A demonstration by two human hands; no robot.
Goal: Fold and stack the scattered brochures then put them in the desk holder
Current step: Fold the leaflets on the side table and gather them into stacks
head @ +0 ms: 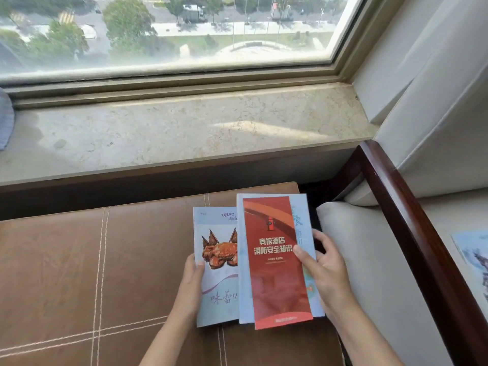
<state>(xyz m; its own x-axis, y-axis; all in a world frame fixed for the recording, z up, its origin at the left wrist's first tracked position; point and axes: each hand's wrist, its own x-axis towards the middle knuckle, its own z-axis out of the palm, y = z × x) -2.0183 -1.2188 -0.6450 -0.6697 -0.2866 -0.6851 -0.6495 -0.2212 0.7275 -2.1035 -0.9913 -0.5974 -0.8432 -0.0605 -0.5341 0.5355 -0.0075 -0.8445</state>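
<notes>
My left hand (190, 281) grips the left edge of the crab brochure (216, 268), thumb lying on its cover beside the printed crab, the other fingers hidden under the paper. My right hand (323, 270) is partly open: the thumb presses on the right edge of the red fire-safety leaflet (276, 262), and the fingers curl loosely around the right edge of the pale blue brochure (306, 228) beneath it.

The three pieces overlap in a fan between my hands. The red leaflet lies on top, tilted a little, its lower end toward 6 o'clock sticking out past the pale blue one. The pale blue brochure sits under it and covers the right part of the crab brochure, which reaches out toward 9 o'clock. From my left hand the stack lies at 3 o'clock; from my right hand, at 9 o'clock.

All of it is over the brown leather tabletop (79, 273) with white stitching. A cream cushion (369, 260) lies at 3 o'clock of the stack, just beside my right hand. At 12 o'clock runs the marble windowsill (184, 128). Another printed sheet (472, 257) shows at the far right edge, well apart.
</notes>
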